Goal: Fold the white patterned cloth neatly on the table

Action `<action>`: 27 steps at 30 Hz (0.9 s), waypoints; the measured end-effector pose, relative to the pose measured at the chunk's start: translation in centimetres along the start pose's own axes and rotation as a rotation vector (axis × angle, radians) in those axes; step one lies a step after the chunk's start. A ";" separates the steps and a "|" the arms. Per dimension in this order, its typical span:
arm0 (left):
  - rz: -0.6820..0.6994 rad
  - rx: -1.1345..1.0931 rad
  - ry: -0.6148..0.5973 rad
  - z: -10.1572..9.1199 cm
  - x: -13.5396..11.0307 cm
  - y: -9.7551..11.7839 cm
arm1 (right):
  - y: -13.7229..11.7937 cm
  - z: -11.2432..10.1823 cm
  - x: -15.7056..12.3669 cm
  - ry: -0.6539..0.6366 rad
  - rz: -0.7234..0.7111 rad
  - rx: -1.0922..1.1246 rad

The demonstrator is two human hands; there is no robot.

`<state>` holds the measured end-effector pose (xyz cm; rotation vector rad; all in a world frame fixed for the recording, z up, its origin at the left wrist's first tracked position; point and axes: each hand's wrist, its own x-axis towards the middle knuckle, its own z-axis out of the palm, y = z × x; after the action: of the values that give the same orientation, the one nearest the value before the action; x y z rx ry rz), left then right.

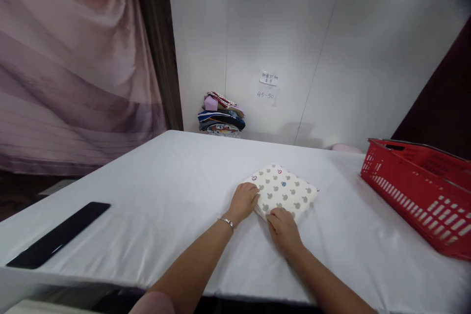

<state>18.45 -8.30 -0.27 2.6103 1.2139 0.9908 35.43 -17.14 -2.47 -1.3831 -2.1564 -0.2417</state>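
A folded white cloth (285, 189) printed with grey-beige shapes and a few red and blue marks lies on the white-covered table (165, 181). My left hand (245, 201), with a bracelet at the wrist, is at the cloth's left corner, fingers curled over its edge. Along the near edge, my right hand (284, 228) has its fingers bent around the cloth, thumb side toward the left. The fingertips of both hands are partly hidden against the fabric. The cloth looks like several flat layers.
At the right edge of the table stands a red plastic basket (415, 196). A flat black object (59, 235) lies at the left. Behind the table, folded clothes (221, 117) are stacked by the wall, near handwritten paper notes (268, 87). A pink curtain (73, 59) hangs at left.
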 end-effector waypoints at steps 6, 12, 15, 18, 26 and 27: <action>-0.078 -0.057 0.030 1.7 -0.9 -0.2 | 0.4 -1.6 1.6 -0.167 0.062 0.176; -0.092 -0.109 0.040 1.7 -0.9 -0.2 | 1.5 -1.5 5.6 -0.168 0.057 0.208; -0.108 -0.119 0.044 1.5 -0.9 -0.4 | 1.3 0.2 5.5 -0.378 0.019 0.080; -0.158 -0.100 0.075 1.4 -0.6 -0.8 | 0.9 1.6 4.5 -0.461 0.006 0.000; -0.452 -0.026 0.073 1.4 2.3 -2.6 | 0.8 1.6 4.2 -0.451 0.008 -0.044; -0.501 -0.046 0.029 1.5 2.5 -2.7 | 0.7 1.6 4.2 -0.446 0.007 -0.046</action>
<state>18.71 -4.43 -1.09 2.0931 1.7070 0.9354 34.21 -12.86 -1.57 -1.5876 -2.5142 0.0269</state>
